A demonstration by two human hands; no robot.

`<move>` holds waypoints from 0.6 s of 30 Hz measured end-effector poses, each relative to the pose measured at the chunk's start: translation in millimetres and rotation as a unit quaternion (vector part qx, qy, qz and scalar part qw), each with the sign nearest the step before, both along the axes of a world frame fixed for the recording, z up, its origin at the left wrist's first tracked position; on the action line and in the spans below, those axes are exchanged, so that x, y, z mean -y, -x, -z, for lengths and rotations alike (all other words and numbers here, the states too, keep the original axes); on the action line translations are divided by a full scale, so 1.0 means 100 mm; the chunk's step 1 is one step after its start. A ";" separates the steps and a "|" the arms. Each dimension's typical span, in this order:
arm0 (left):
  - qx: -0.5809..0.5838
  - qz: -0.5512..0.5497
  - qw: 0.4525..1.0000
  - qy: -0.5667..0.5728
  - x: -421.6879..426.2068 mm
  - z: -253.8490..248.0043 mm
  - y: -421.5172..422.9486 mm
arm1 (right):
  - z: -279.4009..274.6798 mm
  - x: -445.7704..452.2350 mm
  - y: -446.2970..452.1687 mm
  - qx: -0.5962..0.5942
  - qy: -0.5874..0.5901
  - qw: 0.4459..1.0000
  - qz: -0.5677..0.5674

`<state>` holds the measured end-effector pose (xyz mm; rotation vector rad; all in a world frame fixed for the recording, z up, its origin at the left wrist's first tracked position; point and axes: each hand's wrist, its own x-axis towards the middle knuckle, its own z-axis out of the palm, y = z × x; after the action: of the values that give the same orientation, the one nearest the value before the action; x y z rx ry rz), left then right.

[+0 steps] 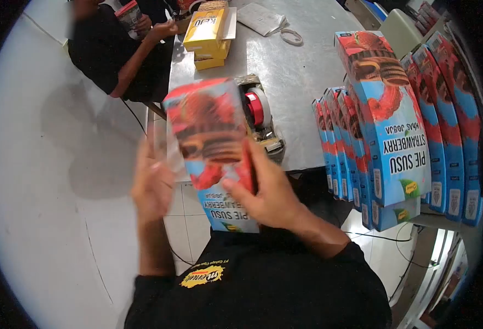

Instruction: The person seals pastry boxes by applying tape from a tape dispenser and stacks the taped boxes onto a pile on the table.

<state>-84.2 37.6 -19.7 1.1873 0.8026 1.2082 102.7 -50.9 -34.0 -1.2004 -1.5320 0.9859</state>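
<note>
My right hand grips a pie susu strawberry box by its right edge, thumb across the front. The box is held up in front of my chest, slightly blurred, its printed text upside down to me. My left hand is just left of the box, smeared by motion, with its fingers pointing up and apart; no object shows in it. Behind the box, a tape dispenser with a red-and-white roll stands at the table edge, partly hidden.
Several strawberry boxes stand in rows on the right. Yellow Keju boxes are stacked at the back of the metal table, near a flat plastic packet and a tape ring. A person in black works at the left.
</note>
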 end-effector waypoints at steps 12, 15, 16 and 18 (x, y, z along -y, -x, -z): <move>-0.196 0.206 0.954 0.094 0.03 0.28 0.41 | 0.58 0.25 -0.45 0.071 0.004 0.948 0.310; -0.277 0.336 0.897 0.070 -0.10 0.29 0.43 | 0.69 0.18 -0.55 0.078 -0.042 0.930 0.357; -0.282 0.340 0.893 0.088 -0.07 0.29 0.45 | 0.66 0.11 -0.46 0.073 -0.023 0.931 0.356; -0.325 0.403 0.853 0.058 -0.15 0.21 0.40 | 0.55 -0.18 -0.40 -0.044 0.031 0.960 0.274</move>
<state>-123.8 52.7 -40.8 1.6236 0.7124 0.0421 142.9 -32.8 -89.2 -1.4952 -1.0159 0.7041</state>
